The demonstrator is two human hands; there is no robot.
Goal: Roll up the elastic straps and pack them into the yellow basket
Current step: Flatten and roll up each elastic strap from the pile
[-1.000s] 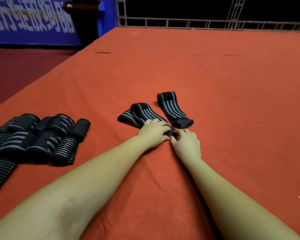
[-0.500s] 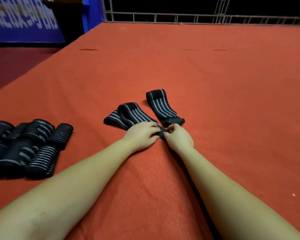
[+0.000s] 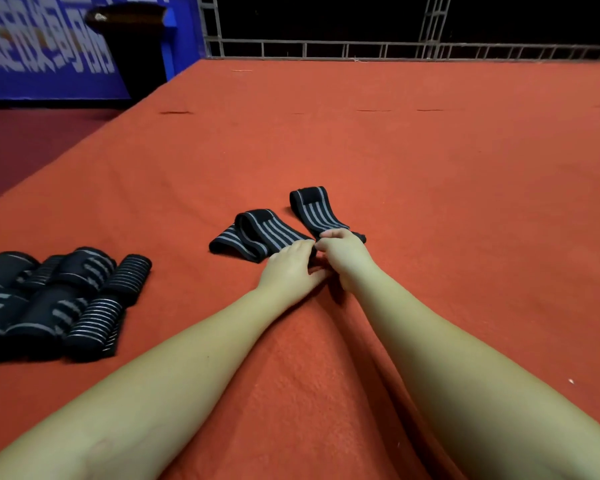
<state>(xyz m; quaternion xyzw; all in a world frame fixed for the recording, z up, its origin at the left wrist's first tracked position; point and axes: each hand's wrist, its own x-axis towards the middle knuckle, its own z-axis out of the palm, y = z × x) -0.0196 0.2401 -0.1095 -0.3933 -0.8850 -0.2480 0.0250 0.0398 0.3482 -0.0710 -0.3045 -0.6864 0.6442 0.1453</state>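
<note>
You had your left hand [image 3: 290, 268] and right hand [image 3: 344, 253] pinching the near end of the striped strap [image 3: 271, 233] mid-cloth, likely to start a tight roll; no yellow basket showed.

Blue banner [image 3: 32, 57], upper left: large white characters, mirrored-looking, too blurred, probably unreadable.

Count, head view: 2 hands, left hand [image 3: 291, 268] and right hand [image 3: 343, 252], at frame centre. 1 unrolled strap [image 3: 257, 233] lying in folds at centre. Rolled straps [image 3: 66, 303] piled at left edge: at least 6, exact count not determinable. 1 dark bin [image 3: 132, 43] upper left.
</note>
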